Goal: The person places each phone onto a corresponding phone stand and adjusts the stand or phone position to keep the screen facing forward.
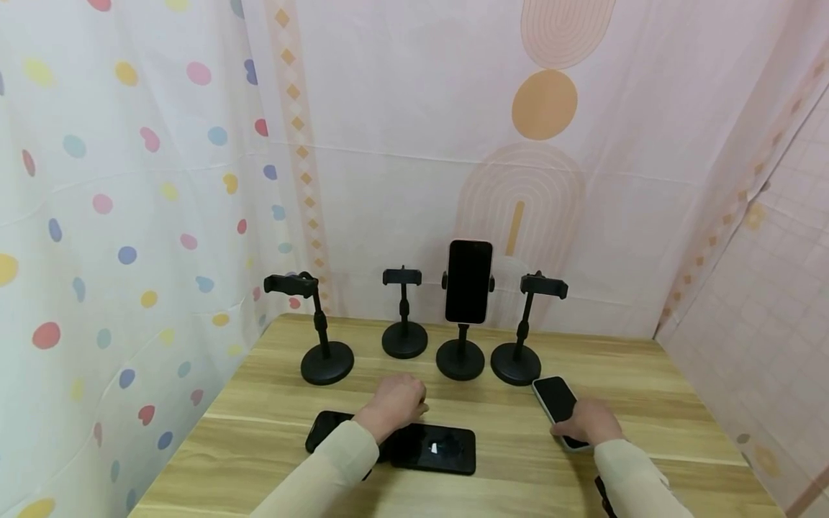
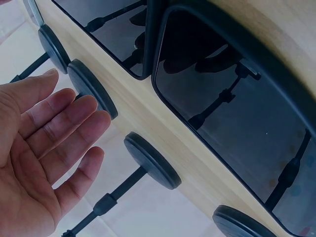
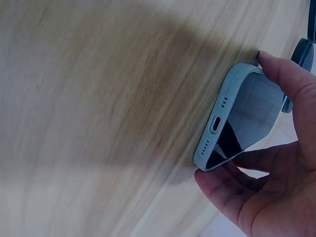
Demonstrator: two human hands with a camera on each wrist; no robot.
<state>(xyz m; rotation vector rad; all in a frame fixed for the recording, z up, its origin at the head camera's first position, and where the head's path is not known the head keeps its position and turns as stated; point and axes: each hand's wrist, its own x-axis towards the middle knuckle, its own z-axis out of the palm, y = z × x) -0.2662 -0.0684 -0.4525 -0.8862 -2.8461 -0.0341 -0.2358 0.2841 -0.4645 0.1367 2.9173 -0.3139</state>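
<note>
My right hand (image 1: pixel 591 421) grips a smartphone in a pale case (image 1: pixel 554 397) by its long edges, thumb on one side and fingers on the other. In the right wrist view, the end of this smartphone with its charging port (image 3: pixel 216 124) faces the camera. My left hand (image 1: pixel 393 403) hovers over two dark smartphones lying screen up, one on the right (image 1: pixel 440 452) and one on the left (image 1: pixel 324 428), partly hidden by the sleeve. Its fingers (image 2: pixel 74 116) are relaxed and hold nothing in the left wrist view.
Along the back of the wooden table (image 1: pixel 518 482) stand black phone stands: far left (image 1: pixel 327 363), middle left (image 1: pixel 404 339), middle right (image 1: pixel 460 360) and right (image 1: pixel 516 364). The middle-right one bears an upright smartphone (image 1: pixel 469 282). Patterned curtains (image 1: pixel 388 194) hang behind.
</note>
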